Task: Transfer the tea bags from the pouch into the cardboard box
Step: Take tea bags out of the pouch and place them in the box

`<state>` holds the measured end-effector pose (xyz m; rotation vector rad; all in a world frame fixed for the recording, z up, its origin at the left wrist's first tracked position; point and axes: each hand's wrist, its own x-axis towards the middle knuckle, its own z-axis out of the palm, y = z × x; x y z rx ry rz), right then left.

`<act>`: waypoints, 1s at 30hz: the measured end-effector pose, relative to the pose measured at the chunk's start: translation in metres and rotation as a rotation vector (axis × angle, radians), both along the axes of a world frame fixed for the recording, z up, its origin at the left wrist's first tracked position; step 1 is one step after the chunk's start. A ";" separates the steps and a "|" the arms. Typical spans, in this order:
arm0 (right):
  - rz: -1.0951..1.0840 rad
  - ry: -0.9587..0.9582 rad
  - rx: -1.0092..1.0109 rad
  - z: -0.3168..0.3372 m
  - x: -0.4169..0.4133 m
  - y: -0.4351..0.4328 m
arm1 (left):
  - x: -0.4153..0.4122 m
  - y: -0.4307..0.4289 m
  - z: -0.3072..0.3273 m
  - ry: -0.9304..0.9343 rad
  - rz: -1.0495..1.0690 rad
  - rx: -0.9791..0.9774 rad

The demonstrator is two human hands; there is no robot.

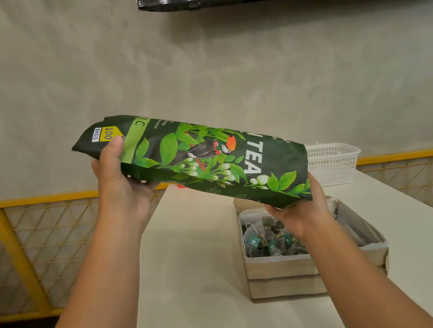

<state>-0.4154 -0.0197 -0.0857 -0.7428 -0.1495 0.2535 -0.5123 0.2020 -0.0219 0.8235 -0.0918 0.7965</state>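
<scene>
Cardboard box (315, 263) at five o'clock on the surface (194, 262), holding tea bags (271, 239). Above, both hands clasp the tilted pouch (196, 161): left hand (119, 181) grips its base, right hand (302, 207) its lowered mouth. Tipped off-centre, bags could spill past the rim.

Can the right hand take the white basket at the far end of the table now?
Probably not: the right hand is holding the lower end of the pouch over the cardboard box, and the white basket stands beyond the pouch.
</scene>
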 end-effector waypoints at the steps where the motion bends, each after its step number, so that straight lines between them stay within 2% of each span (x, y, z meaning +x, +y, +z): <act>1: 0.007 0.001 0.023 -0.001 -0.001 0.001 | 0.000 0.000 0.001 -0.004 0.000 0.014; 10: -0.010 0.022 0.089 -0.001 0.001 0.004 | 0.002 -0.006 0.003 -0.046 0.021 0.021; 17: -0.065 0.016 0.076 0.007 -0.011 0.014 | 0.015 -0.021 -0.015 0.035 0.056 0.048; 23: -0.141 0.086 0.035 0.006 -0.025 0.033 | 0.024 -0.013 -0.043 0.086 -0.034 -0.236; 30: -0.192 0.100 -0.169 -0.017 -0.061 0.074 | 0.022 -0.007 -0.090 0.151 -0.118 -0.347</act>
